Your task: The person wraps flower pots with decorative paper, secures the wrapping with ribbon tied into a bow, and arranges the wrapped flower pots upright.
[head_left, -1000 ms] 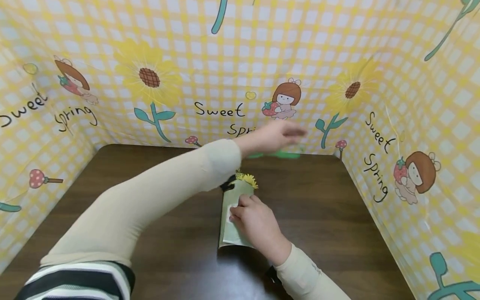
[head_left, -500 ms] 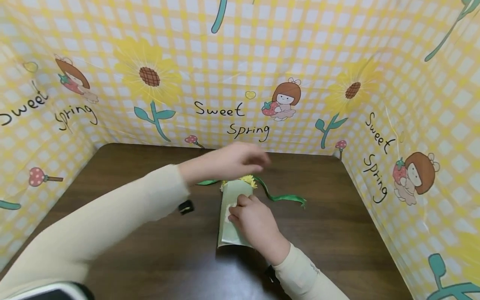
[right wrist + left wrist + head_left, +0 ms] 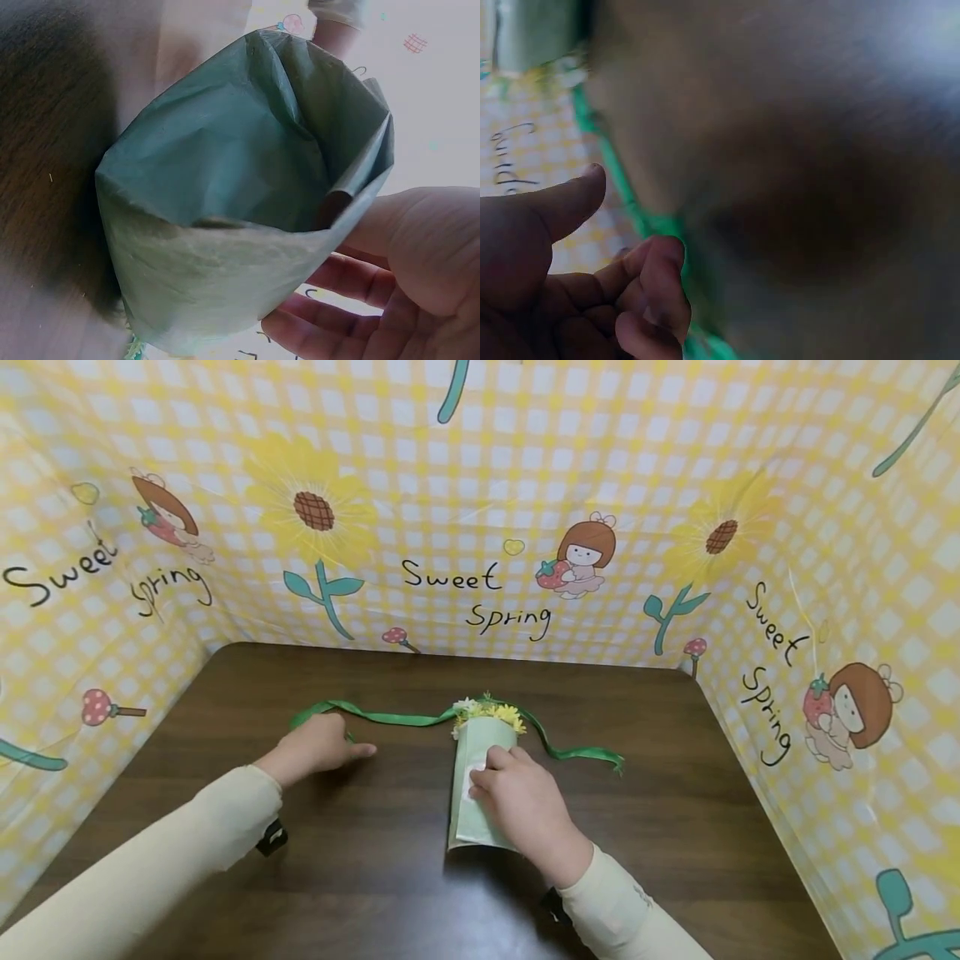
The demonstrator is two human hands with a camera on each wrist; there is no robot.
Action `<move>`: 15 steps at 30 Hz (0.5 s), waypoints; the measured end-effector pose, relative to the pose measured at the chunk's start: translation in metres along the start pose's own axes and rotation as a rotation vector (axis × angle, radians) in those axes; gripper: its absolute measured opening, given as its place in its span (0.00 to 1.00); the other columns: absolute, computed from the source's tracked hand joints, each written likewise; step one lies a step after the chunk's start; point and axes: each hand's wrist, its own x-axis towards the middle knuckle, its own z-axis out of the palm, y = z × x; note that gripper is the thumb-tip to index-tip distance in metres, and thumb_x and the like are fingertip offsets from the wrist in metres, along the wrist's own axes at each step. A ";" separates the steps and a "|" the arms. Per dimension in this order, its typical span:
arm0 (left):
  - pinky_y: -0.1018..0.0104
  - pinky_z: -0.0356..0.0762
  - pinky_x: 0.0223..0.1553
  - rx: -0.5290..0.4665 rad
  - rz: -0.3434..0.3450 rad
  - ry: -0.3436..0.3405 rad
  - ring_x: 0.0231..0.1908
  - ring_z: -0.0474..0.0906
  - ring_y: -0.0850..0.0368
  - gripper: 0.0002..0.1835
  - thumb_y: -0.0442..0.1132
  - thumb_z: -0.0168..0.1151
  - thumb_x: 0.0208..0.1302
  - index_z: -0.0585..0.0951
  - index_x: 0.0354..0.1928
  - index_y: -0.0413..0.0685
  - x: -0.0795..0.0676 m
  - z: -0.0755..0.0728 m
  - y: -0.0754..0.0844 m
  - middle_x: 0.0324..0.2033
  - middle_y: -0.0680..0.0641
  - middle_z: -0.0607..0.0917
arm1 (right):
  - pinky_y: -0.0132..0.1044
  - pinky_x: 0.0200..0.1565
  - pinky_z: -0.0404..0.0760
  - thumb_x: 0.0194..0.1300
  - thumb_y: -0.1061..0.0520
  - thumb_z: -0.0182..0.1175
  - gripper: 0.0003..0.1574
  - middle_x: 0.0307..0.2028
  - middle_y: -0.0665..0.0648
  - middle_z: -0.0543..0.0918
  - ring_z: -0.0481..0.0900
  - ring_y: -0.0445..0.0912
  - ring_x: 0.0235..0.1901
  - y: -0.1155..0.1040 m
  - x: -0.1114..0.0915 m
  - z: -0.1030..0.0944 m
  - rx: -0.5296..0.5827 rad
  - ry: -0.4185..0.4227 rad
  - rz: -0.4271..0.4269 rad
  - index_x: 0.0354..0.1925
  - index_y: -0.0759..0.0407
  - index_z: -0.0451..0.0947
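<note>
A pale green paper sleeve point(image 3: 476, 814) is rolled into a tube on the table, its open end facing me in the right wrist view. Yellow and white flowers point(image 3: 504, 717) poke out of its far end. My right hand point(image 3: 528, 810) pinches the paper's right side. From the flower end a green ribbon point(image 3: 401, 719) stretches left, and its other end lies to the right. My left hand point(image 3: 315, 747) is over the ribbon's left part, thumb stretched out and fingers loosely bent. In the left wrist view the ribbon point(image 3: 615, 165) passes behind those fingers, with a gap between thumb and fingertips.
The dark wooden table point(image 3: 360, 877) is enclosed at the back and sides by a yellow checked cloth point(image 3: 450, 485) printed with flowers and lettering. Black straps point(image 3: 272, 837) show at both wrists.
My left hand has swung from the back right, across above the flowers, to the ribbon's left part. The ribbon's right end now lies on the table. My right hand keeps its place on the paper.
</note>
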 end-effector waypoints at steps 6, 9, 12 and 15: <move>0.65 0.66 0.19 -0.049 0.027 0.070 0.12 0.62 0.60 0.26 0.45 0.62 0.65 0.64 0.11 0.55 0.002 0.010 -0.002 0.08 0.55 0.61 | 0.30 0.28 0.70 0.58 0.49 0.69 0.05 0.29 0.44 0.71 0.64 0.43 0.26 0.001 -0.001 0.002 0.013 0.000 -0.010 0.35 0.42 0.87; 0.65 0.68 0.19 -0.082 0.075 0.079 0.14 0.67 0.59 0.21 0.41 0.60 0.65 0.71 0.12 0.51 -0.001 -0.003 -0.007 0.10 0.54 0.69 | 0.30 0.28 0.70 0.58 0.49 0.69 0.06 0.29 0.44 0.71 0.64 0.43 0.27 0.001 -0.002 0.003 0.020 -0.005 -0.007 0.36 0.42 0.87; 0.64 0.71 0.21 -0.131 0.099 0.073 0.18 0.74 0.58 0.15 0.43 0.60 0.65 0.79 0.20 0.47 -0.014 -0.030 -0.024 0.16 0.51 0.80 | 0.30 0.29 0.71 0.58 0.48 0.69 0.07 0.29 0.43 0.71 0.64 0.43 0.27 0.001 -0.002 0.004 0.014 -0.014 -0.004 0.37 0.41 0.87; 0.64 0.71 0.22 -0.104 0.102 0.079 0.20 0.74 0.58 0.14 0.43 0.59 0.65 0.81 0.23 0.47 -0.034 -0.063 -0.053 0.18 0.51 0.81 | 0.31 0.29 0.71 0.58 0.49 0.69 0.06 0.29 0.44 0.71 0.65 0.43 0.27 0.000 -0.001 0.003 0.008 -0.019 -0.002 0.37 0.41 0.87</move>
